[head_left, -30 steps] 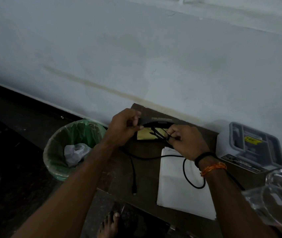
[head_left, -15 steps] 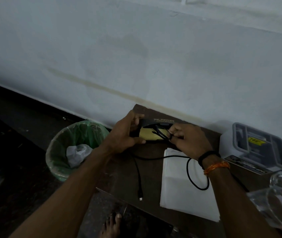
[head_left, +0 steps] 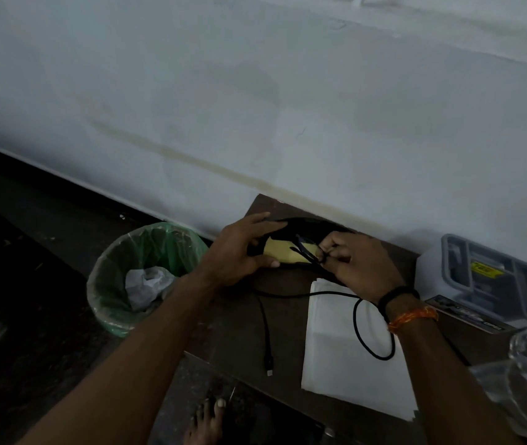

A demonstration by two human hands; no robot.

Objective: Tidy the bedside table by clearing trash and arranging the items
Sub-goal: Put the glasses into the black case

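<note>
The fingers (head_left: 336,252) of the right hand (head_left: 358,264) are curled tight, pinching dark folded eyeglasses (head_left: 307,252) at the mouth of a black case (head_left: 307,224). The left hand (head_left: 239,252) grips the case's left end, thumb under and fingers over the top edge.

Compared with a second ago, the case gapes wider, showing more of its yellow lining (head_left: 283,252), and the left fingers have stretched out along the upper lip instead of bunching on it. That suggests the glasses are about to be slipped inside, one step in arranging the items; the trash part seems partly handled, since crumpled paper (head_left: 146,284) lies in the green-lined bin (head_left: 108,271) at centre-left of the frame.

The case sits at the far left corner of the brown bedside table (head_left: 230,332), just right of frame centre, near the wall. Its long axis runs roughly left to right across the picture, with the opening facing the camera. The glasses lie slanted, pointing up-left into the opening.

A black cable (head_left: 357,319) trails over a white folded cloth (head_left: 345,364) in the lower middle.
</note>
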